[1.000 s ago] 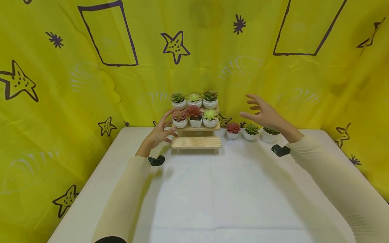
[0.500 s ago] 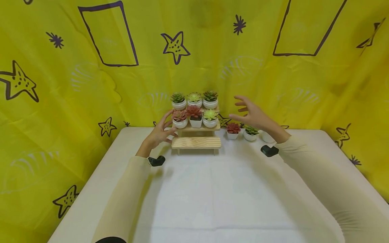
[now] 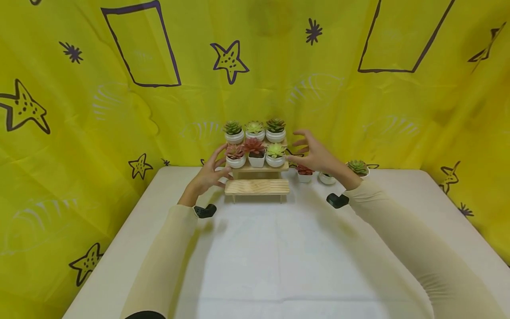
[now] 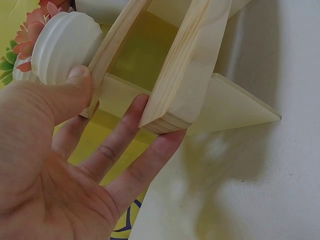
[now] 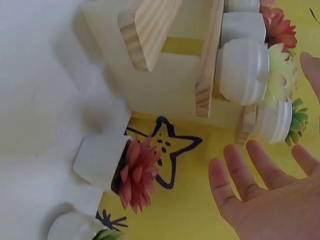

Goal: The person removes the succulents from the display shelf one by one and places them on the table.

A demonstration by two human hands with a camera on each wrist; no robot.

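Note:
A tiered wooden plant stand [image 3: 256,187] holds small potted succulents on its top and middle steps; its lowest step is bare. My left hand [image 3: 206,177] grips the stand's left end. In the left wrist view, the thumb lies at the middle step's end beside a white pot [image 4: 65,47], and fingers touch the end of the lowest step [image 4: 172,100]. My right hand [image 3: 316,155] is just off the stand's right end, fingers spread and holding nothing. In the right wrist view its fingertips are near the pale green succulent [image 5: 281,75] and the top-step pot [image 5: 274,120].
Right of the stand, a red succulent in a square white pot [image 3: 305,177] stands on the white table [image 3: 247,257]. Beside it are a round white pot [image 3: 327,178], partly behind my right hand, and a green succulent [image 3: 358,167]. A yellow patterned curtain [image 3: 279,53] hangs behind.
My right hand has moved left and slightly down, from above the loose pots to the stand's right end. The left hand and the plants have stayed put.

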